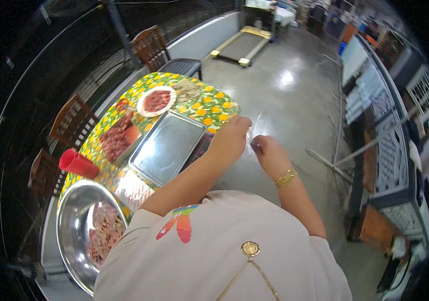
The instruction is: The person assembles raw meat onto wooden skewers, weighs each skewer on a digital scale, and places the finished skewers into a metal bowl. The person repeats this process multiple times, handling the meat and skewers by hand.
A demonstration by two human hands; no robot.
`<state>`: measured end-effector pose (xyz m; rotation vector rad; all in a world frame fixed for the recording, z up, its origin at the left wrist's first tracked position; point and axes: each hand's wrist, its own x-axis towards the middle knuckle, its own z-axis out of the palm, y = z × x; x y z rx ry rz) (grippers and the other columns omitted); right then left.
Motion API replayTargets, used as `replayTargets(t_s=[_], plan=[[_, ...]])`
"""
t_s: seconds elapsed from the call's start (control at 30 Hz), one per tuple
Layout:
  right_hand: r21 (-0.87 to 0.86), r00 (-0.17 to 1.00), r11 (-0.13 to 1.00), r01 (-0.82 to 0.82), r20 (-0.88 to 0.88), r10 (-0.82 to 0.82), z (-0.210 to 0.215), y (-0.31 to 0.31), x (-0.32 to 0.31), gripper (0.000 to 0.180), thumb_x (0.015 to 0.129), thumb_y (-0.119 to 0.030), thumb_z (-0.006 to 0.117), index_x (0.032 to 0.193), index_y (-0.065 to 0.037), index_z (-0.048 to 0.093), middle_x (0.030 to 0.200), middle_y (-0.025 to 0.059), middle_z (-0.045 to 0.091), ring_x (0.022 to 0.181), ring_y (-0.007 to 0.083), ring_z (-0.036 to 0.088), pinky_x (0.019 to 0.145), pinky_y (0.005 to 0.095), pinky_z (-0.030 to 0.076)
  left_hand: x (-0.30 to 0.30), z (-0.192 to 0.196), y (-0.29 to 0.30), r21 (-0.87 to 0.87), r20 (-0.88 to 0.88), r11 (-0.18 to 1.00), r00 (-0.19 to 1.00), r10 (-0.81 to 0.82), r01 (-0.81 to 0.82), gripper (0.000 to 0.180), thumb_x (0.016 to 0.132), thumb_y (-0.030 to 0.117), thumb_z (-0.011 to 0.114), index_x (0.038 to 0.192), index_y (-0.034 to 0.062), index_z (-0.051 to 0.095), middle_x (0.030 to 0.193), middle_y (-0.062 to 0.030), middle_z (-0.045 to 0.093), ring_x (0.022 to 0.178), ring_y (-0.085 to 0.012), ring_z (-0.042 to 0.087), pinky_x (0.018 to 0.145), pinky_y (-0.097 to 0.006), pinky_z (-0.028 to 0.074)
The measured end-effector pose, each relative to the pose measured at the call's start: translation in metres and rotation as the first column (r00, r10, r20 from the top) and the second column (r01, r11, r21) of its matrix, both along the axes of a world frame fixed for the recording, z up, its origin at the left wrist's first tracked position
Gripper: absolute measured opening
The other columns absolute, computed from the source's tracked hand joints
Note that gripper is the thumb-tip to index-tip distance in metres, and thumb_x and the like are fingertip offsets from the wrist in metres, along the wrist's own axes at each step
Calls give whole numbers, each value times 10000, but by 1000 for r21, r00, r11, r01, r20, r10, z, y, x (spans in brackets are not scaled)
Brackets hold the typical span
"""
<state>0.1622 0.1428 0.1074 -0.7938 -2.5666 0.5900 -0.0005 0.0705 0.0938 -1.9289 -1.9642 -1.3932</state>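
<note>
both forearms reach out past the table's [214, 108] right edge, left hand [230, 138] and right hand [269, 153] each pinching a clear plastic bag [253, 131] held between them, its outline faint against the floor.

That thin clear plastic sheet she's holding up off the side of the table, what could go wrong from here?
1. The clear plastic sheet, pinched between left hand and right hand, hangs over the floor, not the table; a slip could drop it there.
2. It looks flimsy and may cling or fold on itself.
3. The left forearm passes near the steel tray.
</note>
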Motion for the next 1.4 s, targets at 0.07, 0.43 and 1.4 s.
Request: replayTargets(t_s=[0.07, 0.43, 1.4], plan=[[-294, 944, 949, -111, -330, 8, 2, 26, -7, 135, 922, -75, 611, 1036, -41, 676, 964, 142, 714, 891, 287, 696, 848, 386, 555, -6, -3, 8, -216, -12, 976, 1000, 14, -16, 244, 849, -38, 500, 1064, 27, 595, 1001, -241, 627, 1000, -443, 613, 848, -511, 489], [-646, 682, -301, -702, -731, -22, -19, 104, 5, 164, 945, -108, 584, 1036, 18, 637, 925, 74, 685, 818, 138, 641, 689, 297, 532, -16, 8, 30, -32, 967, 978, 252, -21, 205, 288, 859, -53, 610, 1124, 51, 653, 1006, -85, 701, 942, -216, 680, 856, -388, 553], [-7, 770, 969, -248, -609, 192, -19, 162, -61, 167, 881, -7, 678, 985, -9, 547, 1007, 143, 566, 789, 235, 569, 676, 348, 491, 18, -2, 17, 70, -364, 949, 878, 311, -308, 271, 732, -12, 699, 974, 45, 593, 1120, -149, 640, 1030, -368, 616, 891, -458, 527]])
